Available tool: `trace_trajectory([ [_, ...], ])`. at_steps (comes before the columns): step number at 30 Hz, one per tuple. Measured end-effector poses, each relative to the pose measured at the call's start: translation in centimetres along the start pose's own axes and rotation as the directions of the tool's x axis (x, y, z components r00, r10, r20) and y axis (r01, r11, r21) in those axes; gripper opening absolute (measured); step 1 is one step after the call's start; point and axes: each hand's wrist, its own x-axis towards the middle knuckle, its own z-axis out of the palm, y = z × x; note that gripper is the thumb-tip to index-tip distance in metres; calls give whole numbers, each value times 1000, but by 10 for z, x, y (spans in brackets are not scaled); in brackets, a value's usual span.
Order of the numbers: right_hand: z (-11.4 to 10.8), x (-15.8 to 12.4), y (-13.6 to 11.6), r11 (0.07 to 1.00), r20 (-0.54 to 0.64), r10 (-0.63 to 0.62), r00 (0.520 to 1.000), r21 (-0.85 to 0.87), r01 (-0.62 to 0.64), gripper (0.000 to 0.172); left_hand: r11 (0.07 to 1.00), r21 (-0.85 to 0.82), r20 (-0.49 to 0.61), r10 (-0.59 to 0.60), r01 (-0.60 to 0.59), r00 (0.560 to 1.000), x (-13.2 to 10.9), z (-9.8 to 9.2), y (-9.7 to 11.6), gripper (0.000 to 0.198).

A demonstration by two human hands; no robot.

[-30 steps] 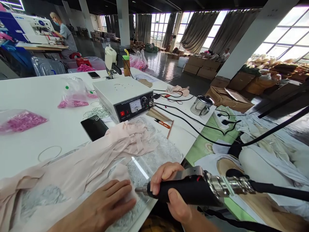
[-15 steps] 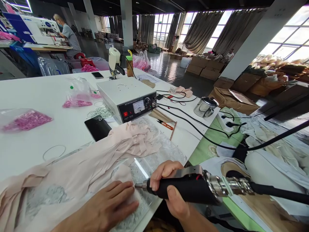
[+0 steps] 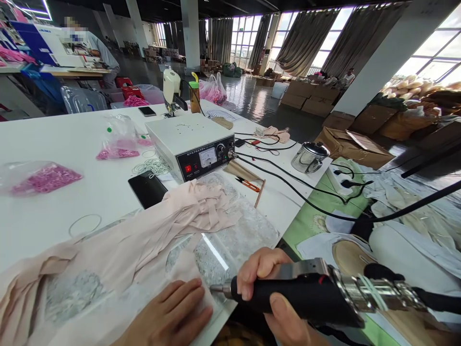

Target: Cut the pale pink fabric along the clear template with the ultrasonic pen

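My left hand (image 3: 173, 312) lies flat with its fingers stretched out on pale pink fabric (image 3: 140, 240) over a clear, scratched sheet (image 3: 252, 223). My right hand (image 3: 270, 283) is wrapped round a black handheld tool (image 3: 302, 293) with a metal tip and a cable at its rear. The tip points left and rests at the fabric's edge, just beside my left fingertips. Behind the fabric stands a white control box (image 3: 190, 144) with a meter and a red switch.
A black phone (image 3: 147, 189) and bags of pink pieces (image 3: 46, 179) are on the left. Orange snips (image 3: 248, 183), black cables and a metal-lidded glass jar (image 3: 309, 157) stand right of the box. A person (image 3: 103, 53) works at a sewing machine far left.
The tool and my right hand have shifted slightly right and down in the view. My left hand has also moved a little right and down, still on the fabric.
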Motion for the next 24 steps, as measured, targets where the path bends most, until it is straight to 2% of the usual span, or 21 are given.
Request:
trace_trajectory([
  [3, 4, -4, -3, 994, 10, -106, 994, 9, 106, 18, 999, 39, -15, -21, 21, 1000, -2, 2, 5, 43],
  [9, 18, -3, 6, 985, -93, -158, 983, 61, 164, 19, 998, 54, -77, -30, 34, 997, -3, 7, 5, 39],
  [13, 15, 3, -6, 992, 9, -123, 992, 30, 123, 17, 997, 49, -114, -53, 59, 992, -3, 8, -1, 39],
  [16, 11, 6, -11, 997, 48, -80, 996, 14, 79, 18, 995, 81, -90, -53, 60, 995, -3, 7, -8, 38],
  [21, 14, 2, 4, 984, -31, -172, 985, 51, 173, 16, 992, 125, -42, -29, 34, 999, -5, 4, -17, 37],
  [24, 20, -2, 14, 985, -95, -140, 986, 83, 148, 18, 991, 125, -33, -33, 37, 999, -8, 4, -17, 39],
])
